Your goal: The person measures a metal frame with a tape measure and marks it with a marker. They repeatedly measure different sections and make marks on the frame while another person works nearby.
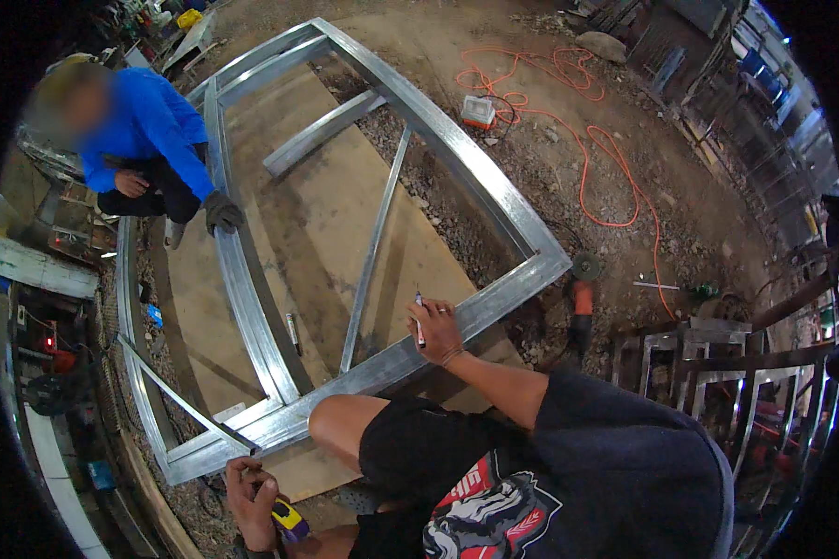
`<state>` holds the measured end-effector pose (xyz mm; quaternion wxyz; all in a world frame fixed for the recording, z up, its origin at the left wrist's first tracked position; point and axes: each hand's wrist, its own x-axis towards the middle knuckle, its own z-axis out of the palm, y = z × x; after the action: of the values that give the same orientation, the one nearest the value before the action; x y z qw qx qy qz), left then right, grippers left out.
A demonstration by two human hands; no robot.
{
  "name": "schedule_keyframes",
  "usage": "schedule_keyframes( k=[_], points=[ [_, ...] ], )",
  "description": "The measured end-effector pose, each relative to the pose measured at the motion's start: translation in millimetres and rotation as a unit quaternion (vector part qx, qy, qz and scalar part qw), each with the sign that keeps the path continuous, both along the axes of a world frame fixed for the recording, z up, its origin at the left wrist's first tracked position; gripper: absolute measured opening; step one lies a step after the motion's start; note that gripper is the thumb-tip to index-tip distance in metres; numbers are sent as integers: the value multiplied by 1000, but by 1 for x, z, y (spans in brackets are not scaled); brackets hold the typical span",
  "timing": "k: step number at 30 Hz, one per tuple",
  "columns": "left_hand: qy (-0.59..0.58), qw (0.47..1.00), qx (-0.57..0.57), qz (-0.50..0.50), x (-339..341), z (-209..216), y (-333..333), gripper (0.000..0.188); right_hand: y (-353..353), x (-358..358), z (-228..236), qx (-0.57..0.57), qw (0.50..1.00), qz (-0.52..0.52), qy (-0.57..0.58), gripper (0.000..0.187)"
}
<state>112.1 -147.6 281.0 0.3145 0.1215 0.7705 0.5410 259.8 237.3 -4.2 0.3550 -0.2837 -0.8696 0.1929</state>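
A large silver metal frame (457, 149) with crossbars lies in front of me, over a brown sheet on the ground. At its near side my right hand (438, 333) is closed around a slim marker pen (419, 321), resting by the near rail. My left hand (254, 503) is at the near left corner with fingers curled, and a yellow and purple tape measure (291, 522) shows against its palm. Close to those fingertips ends a narrow diagonal metal strip (177, 391). My bent knee (340, 424) leans over the near rail.
Across the frame, a person in blue (158, 116) crouches, one gloved hand (222, 212) on a rail. A second pen-like object (293, 331) lies on the sheet. An angle grinder (583, 298) sits beyond the right corner. An orange cord (615, 224) winds over the dirt near a work light (478, 112).
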Motion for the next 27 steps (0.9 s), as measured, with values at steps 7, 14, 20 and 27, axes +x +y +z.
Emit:
schedule_keyframes(
  k=[7, 14, 20, 27],
  points=[
    [-70, 995, 67, -6, -2, -50, 24, 38, -83, -26, 82, -373, 880, 206, 210, 32],
    [-125, 968, 217, -8, -9, -83, 31, 31, -145, -53, 211, -654, 664, 349, 95, 22],
    [-103, 966, 232, 36, 4, -53, 29, 29, -158, -64, 235, -700, 615, 357, 67, 15],
    [44, 977, 207, 18, 11, -46, 19, 32, -166, -67, 233, -683, 635, 350, 84, 20]
  ],
)
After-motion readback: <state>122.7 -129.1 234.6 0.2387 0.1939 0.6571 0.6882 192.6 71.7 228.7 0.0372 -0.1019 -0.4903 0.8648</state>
